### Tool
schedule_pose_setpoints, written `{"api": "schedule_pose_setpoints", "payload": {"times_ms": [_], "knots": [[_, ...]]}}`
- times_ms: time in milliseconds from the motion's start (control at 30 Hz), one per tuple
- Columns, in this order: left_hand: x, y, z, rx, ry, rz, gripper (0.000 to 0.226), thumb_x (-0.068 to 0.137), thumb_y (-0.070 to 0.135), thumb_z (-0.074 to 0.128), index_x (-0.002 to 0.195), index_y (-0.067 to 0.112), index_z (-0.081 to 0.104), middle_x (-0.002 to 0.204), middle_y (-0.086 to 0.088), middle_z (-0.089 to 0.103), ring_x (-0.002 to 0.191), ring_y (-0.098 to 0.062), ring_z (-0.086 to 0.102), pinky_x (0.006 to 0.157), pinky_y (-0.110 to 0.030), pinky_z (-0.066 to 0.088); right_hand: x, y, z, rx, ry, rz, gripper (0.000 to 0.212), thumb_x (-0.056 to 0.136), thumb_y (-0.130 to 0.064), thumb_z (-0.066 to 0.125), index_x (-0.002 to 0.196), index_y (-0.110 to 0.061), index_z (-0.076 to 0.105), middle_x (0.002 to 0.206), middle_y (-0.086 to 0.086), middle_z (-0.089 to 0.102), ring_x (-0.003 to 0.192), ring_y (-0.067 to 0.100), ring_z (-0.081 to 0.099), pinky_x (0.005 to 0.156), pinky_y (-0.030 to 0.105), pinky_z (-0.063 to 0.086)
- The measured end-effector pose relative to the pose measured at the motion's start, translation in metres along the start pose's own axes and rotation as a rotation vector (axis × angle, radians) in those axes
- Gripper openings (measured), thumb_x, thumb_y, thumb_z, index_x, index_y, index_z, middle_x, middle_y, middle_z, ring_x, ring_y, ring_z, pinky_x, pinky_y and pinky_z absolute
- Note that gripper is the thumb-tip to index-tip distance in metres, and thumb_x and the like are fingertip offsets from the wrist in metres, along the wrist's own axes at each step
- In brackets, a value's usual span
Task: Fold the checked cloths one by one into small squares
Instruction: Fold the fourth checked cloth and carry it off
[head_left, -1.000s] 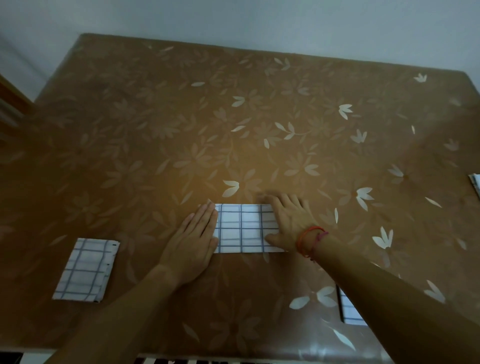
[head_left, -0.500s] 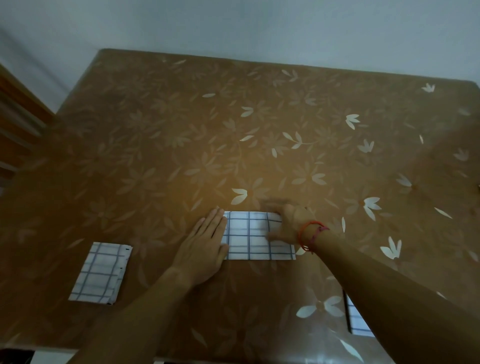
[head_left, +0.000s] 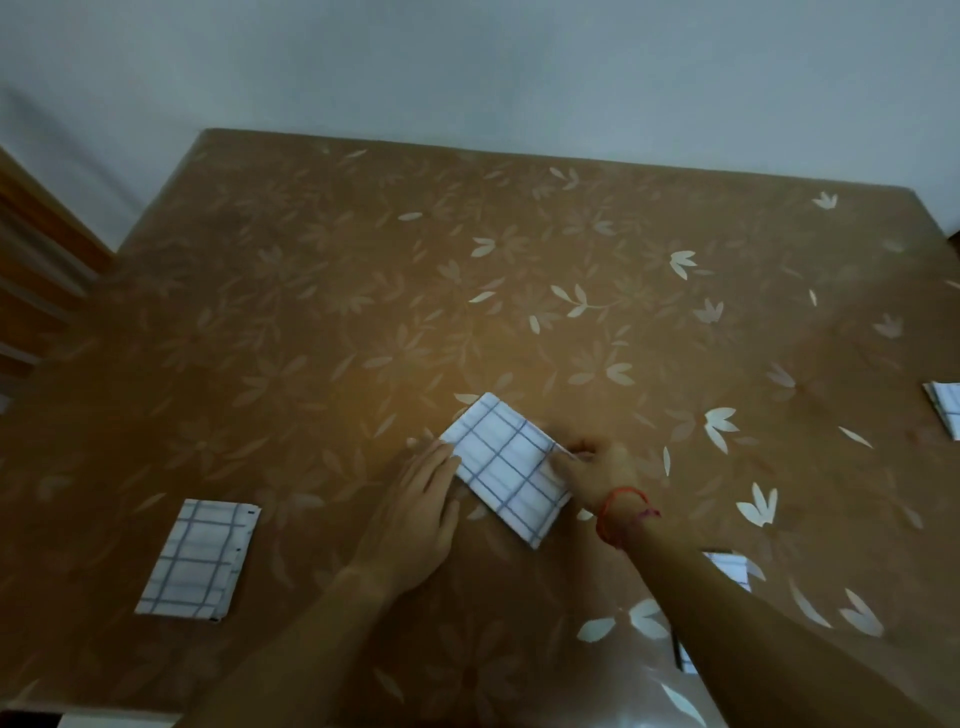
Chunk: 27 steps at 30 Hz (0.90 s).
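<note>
A white cloth with blue checks, folded to a narrow strip, lies turned at an angle near the table's front middle. My left hand lies flat with its fingertips on the strip's left edge. My right hand, with a red thread at the wrist, pinches the strip's right edge between thumb and fingers. A folded checked cloth lies at the front left.
The table wears a brown cover with a pale leaf pattern and stands against a white wall. Another checked cloth shows partly under my right forearm. One more checked cloth sits at the right edge. Wooden furniture stands left.
The strip has rotated from lying straight across to a diagonal. My right hand went from pressing flat on it to pinching its right edge. The camera has tilted back.
</note>
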<state>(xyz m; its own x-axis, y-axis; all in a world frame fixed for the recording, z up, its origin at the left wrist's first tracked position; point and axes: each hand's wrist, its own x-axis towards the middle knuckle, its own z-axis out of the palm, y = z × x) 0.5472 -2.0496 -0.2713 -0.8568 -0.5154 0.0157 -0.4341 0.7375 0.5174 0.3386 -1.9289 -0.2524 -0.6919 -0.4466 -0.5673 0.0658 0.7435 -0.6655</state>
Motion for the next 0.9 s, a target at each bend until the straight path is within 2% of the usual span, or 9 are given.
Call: {"api": "schedule_pose_setpoints", "payload": {"times_ms": [133, 333, 467, 567, 700, 800, 833, 867, 900], "knots": [[-0.01, 0.019, 0.014, 0.02, 0.015, 0.081, 0.053, 0.089, 0.021, 0.055, 0.14, 0.01, 0.046, 0.146, -0.007, 0.044, 0.138, -0.017, 0.034, 0.116, -0.035, 0.023, -0.012, 0.004, 0.008, 0.301, 0.036, 0.16, 0.01, 0.076, -0.01, 0.072, 0.069, -0.014, 0.065, 0.074, 0.012, 0.068, 0.07, 0.027, 0.068, 0.063, 0.042, 0.059], [-0.02, 0.025, 0.03, 0.049, 0.009, 0.058, 0.06, 0.079, 0.016, 0.072, 0.134, 0.005, 0.052, 0.136, -0.013, 0.053, 0.129, -0.026, 0.047, 0.109, -0.04, 0.032, -0.037, 0.014, 0.014, 0.6, -0.169, 0.356, 0.015, 0.081, -0.003, 0.059, 0.096, -0.007, 0.063, 0.09, 0.017, 0.062, 0.074, 0.028, 0.062, 0.045, 0.027, 0.052], [-0.025, 0.027, 0.03, 0.125, 0.062, 0.109, 0.043, 0.074, 0.008, 0.074, 0.117, 0.006, 0.066, 0.118, -0.01, 0.066, 0.114, -0.028, 0.059, 0.099, -0.047, 0.046, -0.054, 0.017, 0.008, 0.492, -0.302, 0.304, 0.019, 0.089, -0.011, 0.055, 0.106, -0.019, 0.059, 0.097, 0.012, 0.064, 0.078, 0.021, 0.064, 0.05, 0.026, 0.053], [-0.034, 0.028, 0.03, 0.129, 0.09, 0.103, 0.046, 0.069, 0.001, 0.079, 0.113, 0.005, 0.068, 0.114, -0.009, 0.068, 0.11, -0.028, 0.062, 0.101, -0.047, 0.041, -0.059, 0.031, 0.001, 0.212, -0.122, 0.096, 0.011, 0.09, -0.024, 0.057, 0.094, -0.021, 0.068, 0.08, 0.005, 0.07, 0.062, 0.019, 0.068, 0.054, 0.029, 0.055], [-0.051, 0.029, 0.029, 0.116, 0.114, 0.098, 0.035, 0.076, 0.011, 0.063, 0.111, 0.007, 0.07, 0.112, -0.006, 0.069, 0.108, -0.023, 0.062, 0.107, -0.035, 0.037, -0.063, 0.062, -0.01, -0.364, 0.054, -0.316, 0.018, 0.083, -0.016, 0.055, 0.09, -0.026, 0.067, 0.08, -0.002, 0.069, 0.077, 0.017, 0.066, 0.072, 0.024, 0.051], [-0.059, 0.031, 0.026, 0.084, 0.103, 0.076, 0.035, 0.083, 0.02, 0.05, 0.109, 0.01, 0.07, 0.111, -0.003, 0.069, 0.109, -0.019, 0.06, 0.106, -0.028, 0.026, -0.075, 0.081, -0.013, -0.537, 0.094, -0.558, 0.057, 0.066, -0.007, 0.073, 0.113, -0.036, 0.059, 0.094, -0.013, 0.067, 0.087, 0.007, 0.065, 0.072, 0.023, 0.052], [-0.06, 0.033, 0.025, 0.08, 0.095, 0.07, 0.037, 0.083, 0.022, 0.047, 0.109, 0.01, 0.071, 0.11, -0.002, 0.07, 0.109, -0.017, 0.059, 0.106, -0.027, 0.024, -0.085, 0.077, -0.013, -0.499, 0.172, -0.6, 0.073, 0.056, -0.007, 0.082, 0.114, -0.039, 0.053, 0.087, -0.021, 0.062, 0.082, -0.005, 0.062, 0.068, 0.02, 0.054], [-0.061, 0.035, 0.024, 0.076, 0.085, 0.06, 0.037, 0.083, 0.022, 0.047, 0.108, 0.011, 0.071, 0.11, -0.001, 0.07, 0.108, -0.017, 0.059, 0.106, -0.027, 0.024, -0.09, 0.071, -0.014, -0.534, 0.282, -0.703, 0.073, 0.053, -0.005, 0.084, 0.106, -0.039, 0.047, 0.082, -0.024, 0.055, 0.076, -0.012, 0.055, 0.018, 0.026, 0.034], [-0.062, 0.036, 0.023, 0.072, 0.08, 0.052, 0.037, 0.083, 0.023, 0.047, 0.108, 0.011, 0.071, 0.109, -0.001, 0.07, 0.108, -0.017, 0.06, 0.107, -0.026, 0.024, -0.094, 0.067, -0.017, -0.576, 0.235, -0.837, 0.045, 0.071, -0.007, 0.072, 0.096, -0.032, 0.044, 0.088, -0.024, 0.05, 0.083, -0.012, 0.052, 0.105, -0.002, 0.019]]}}
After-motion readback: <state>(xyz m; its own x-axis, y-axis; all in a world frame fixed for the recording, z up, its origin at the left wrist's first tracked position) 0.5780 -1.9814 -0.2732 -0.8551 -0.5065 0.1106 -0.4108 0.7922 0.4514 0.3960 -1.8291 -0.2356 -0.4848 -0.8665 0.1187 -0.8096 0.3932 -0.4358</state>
